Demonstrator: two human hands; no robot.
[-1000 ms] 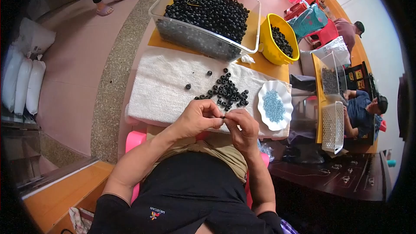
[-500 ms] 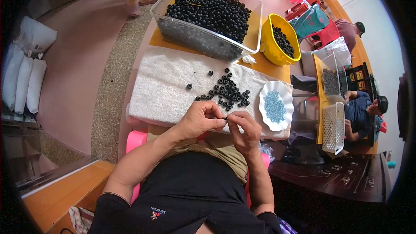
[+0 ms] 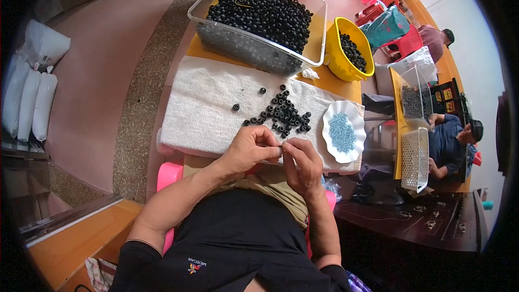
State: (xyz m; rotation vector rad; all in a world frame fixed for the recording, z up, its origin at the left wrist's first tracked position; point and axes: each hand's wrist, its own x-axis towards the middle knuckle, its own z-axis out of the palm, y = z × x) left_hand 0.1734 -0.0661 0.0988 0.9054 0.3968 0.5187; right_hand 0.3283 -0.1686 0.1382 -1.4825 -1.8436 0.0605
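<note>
My left hand (image 3: 251, 148) and my right hand (image 3: 303, 163) meet over the near edge of a white towel (image 3: 203, 97). Both are closed in a pinch, fingertips touching, and they mostly hide whatever tiny dark thing lies between them. Just beyond the fingers, small black round parts with holes (image 3: 284, 109) are spread in a loose heap on the towel. Two of them sit apart, to the left of the heap. To the right of my right hand stands a white scalloped dish (image 3: 328, 124) holding many tiny pale-blue pieces (image 3: 342, 132).
Behind the towel stands a clear plastic bin (image 3: 254, 59) full of black parts (image 3: 259, 16). A yellow basket (image 3: 335, 59) with more parts is beside it. At right, a person (image 3: 451, 140) sits near a white perforated basket (image 3: 415, 159). White sacks (image 3: 43, 105) lean at far left.
My right hand's fingertips have shifted slightly and now cover the dark bit that showed between the hands. The person walking at the back has mostly left the view.
</note>
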